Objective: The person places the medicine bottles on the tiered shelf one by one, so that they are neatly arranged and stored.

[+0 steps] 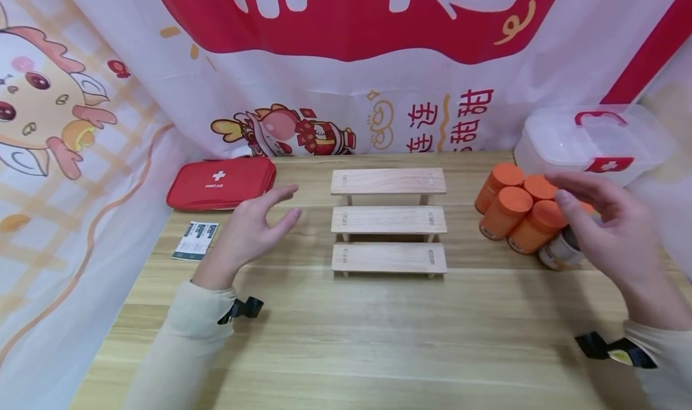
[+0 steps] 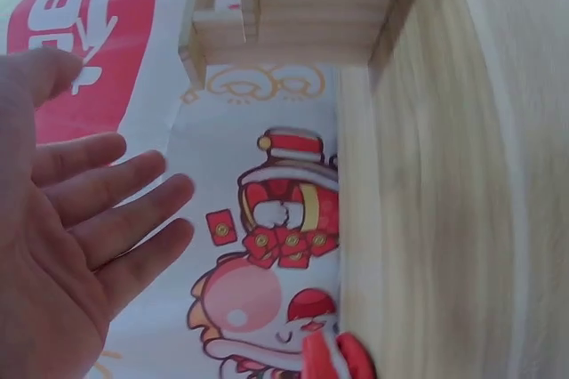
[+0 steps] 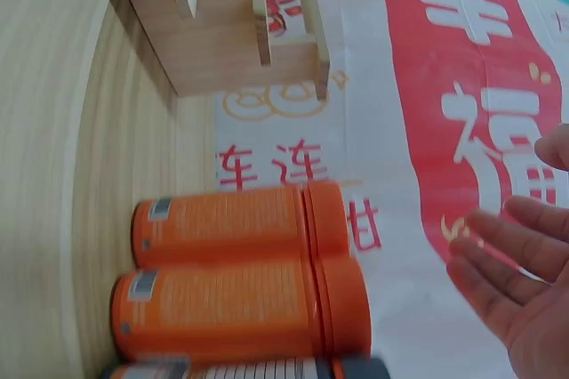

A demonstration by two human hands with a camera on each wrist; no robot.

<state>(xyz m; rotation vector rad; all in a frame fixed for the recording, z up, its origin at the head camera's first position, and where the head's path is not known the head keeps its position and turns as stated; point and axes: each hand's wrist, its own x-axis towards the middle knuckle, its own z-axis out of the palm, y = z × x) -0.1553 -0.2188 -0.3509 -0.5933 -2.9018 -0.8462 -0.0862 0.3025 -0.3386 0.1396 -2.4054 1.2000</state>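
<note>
My left hand (image 1: 248, 233) hovers with its thumb and fingers spread, nothing in its grasp, close to a red first aid pouch (image 1: 221, 183). In the left wrist view the palm and fingers (image 2: 124, 179) show bare. On the far side, my right hand (image 1: 619, 236) is raised over a cluster of orange lidded bottles (image 1: 510, 212), overlapping some of them. The right wrist view shows that hand's fingers extended and apart from the bottles (image 3: 222, 308). A grey-white bottle (image 1: 561, 251) stands at the cluster's near side, partly hidden behind the right hand.
Between the hands stands a three-step wooden rack (image 1: 389, 221), its steps bare. A printed card (image 1: 196, 240) lies left of the left hand. Behind the bottles sits a translucent box (image 1: 562, 140) with a red handle. A printed cloth (image 1: 324, 92) hangs along the table's back edge.
</note>
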